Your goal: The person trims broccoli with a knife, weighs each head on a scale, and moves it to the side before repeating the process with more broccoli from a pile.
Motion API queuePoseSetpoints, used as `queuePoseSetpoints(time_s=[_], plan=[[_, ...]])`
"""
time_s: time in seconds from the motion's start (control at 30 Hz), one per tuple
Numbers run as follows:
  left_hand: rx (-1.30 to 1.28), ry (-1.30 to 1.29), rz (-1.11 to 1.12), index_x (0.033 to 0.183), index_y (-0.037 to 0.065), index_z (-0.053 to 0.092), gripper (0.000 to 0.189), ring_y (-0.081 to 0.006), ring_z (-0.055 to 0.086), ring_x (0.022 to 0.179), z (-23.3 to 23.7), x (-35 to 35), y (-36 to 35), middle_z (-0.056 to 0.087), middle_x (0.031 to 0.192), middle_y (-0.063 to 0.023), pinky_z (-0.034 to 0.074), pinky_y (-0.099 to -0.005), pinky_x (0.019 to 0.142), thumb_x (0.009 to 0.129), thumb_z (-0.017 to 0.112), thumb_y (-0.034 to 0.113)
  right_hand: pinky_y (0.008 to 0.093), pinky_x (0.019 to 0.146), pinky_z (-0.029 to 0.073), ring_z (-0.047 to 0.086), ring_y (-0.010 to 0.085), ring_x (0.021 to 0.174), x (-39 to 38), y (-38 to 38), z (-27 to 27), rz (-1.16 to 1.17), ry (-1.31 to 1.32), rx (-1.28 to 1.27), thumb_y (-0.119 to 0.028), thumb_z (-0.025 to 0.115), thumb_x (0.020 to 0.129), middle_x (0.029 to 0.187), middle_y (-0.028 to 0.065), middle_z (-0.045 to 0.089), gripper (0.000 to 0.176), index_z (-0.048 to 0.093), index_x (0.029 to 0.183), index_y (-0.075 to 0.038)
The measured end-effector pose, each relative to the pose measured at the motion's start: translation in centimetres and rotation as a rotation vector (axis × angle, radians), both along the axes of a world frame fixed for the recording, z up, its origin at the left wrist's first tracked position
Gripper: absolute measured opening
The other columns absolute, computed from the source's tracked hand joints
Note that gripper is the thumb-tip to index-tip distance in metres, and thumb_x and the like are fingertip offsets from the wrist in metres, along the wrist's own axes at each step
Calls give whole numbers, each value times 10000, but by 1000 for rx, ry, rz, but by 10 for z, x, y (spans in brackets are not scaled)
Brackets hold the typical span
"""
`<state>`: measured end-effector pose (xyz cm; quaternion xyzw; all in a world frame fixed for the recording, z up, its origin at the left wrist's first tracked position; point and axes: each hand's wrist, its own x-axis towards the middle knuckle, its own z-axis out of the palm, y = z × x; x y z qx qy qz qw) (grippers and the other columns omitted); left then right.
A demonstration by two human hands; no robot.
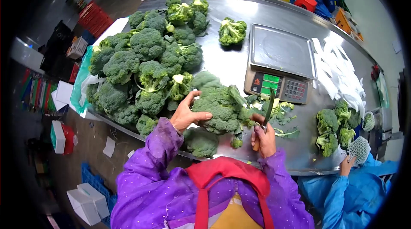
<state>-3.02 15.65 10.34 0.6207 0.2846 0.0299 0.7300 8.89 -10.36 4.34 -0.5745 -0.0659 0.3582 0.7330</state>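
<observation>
A large broccoli head (216, 108) is held over the near side of the metal table, its crown toward my left hand (189, 111). The left thumb lies across the florets and the other fingers curl behind. My right hand (264, 138) grips a knife (269, 108) by its light brown handle, dark blade pointing up, beside the leafy stem side of that broccoli. Cut leaves and stem trimmings (280, 111) lie just beyond the knife. Another broccoli head (201, 142) rests on the table below my left hand. A big pile of broccoli (145, 49) rises to the left.
A digital scale (280, 53) stands beyond my hands, a single broccoli head (232, 31) to its left. White foam nets (338, 68) lie at right. Several trimmed broccoli heads (327, 122) sit near a co-worker in a blue sleeve (336, 203), whose hand holds a foam net (359, 150).
</observation>
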Motion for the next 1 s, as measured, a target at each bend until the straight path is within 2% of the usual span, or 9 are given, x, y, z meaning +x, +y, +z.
queuePoseSetpoints(time_s=[0.1,0.17,0.27,0.33,0.4,0.5,0.6,0.73,1.0], plan=[[-105,42,-75,1389,28,344,811,-137,624,805,-4,11,-10,572,1071,-102,482,-236,530,733,791,193,219,449,416,497,76,570,14,7,12,61,-9,192,-432,635,909,932,64,607,694,409,1399,5],[-278,63,-66,1426,69,317,802,-90,554,713,-20,11,-16,573,911,-44,414,-206,541,763,754,178,218,442,410,493,87,521,19,3,9,61,55,183,-430,605,930,804,49,583,660,407,1411,-23],[-581,-105,-60,1477,95,274,808,-78,390,577,-74,0,-17,488,732,36,371,-227,572,801,702,200,261,427,433,510,126,518,20,-9,-6,112,157,121,-394,610,930,952,83,604,540,465,1328,-59],[-789,-111,66,1530,119,169,829,-126,591,858,-73,6,-34,592,908,25,493,-393,894,840,626,177,267,416,438,516,137,510,16,-10,-7,146,277,217,-372,614,932,836,62,576,465,497,1253,-57],[-883,-221,-95,1538,115,109,858,-216,553,1149,-112,-5,-19,549,1250,-47,430,-467,1028,843,610,156,246,385,414,508,123,463,15,-7,3,52,307,294,-302,652,920,681,22,539,405,493,1197,-53],[-822,-155,-28,1541,114,61,902,-268,497,1229,-33,7,-44,377,1444,-106,405,-438,1043,831,617,150,235,377,389,490,91,454,16,0,3,-100,229,249,-208,713,875,740,25,576,411,514,1186,-28],[-284,-186,-62,1538,119,49,951,-267,498,1218,-39,8,-57,341,1447,-145,421,-388,1021,803,651,120,244,469,449,543,91,540,14,5,21,-12,-56,-124,-186,752,839,797,35,628,414,547,1149,-3],[-368,-139,162,1480,99,169,928,-249,542,1172,-35,17,-86,500,1310,-132,470,-367,969,732,691,-74,280,752,511,630,141,814,8,18,18,-45,-453,-169,-207,774,816,904,91,680,451,567,1153,11],[-366,-246,251,1321,39,342,666,-252,602,1070,-42,17,-82,566,1201,-149,508,-360,917,749,661,-84,376,657,509,632,340,759,9,-15,35,113,-948,-412,-81,702,771,886,152,627,278,586,1013,-9]])
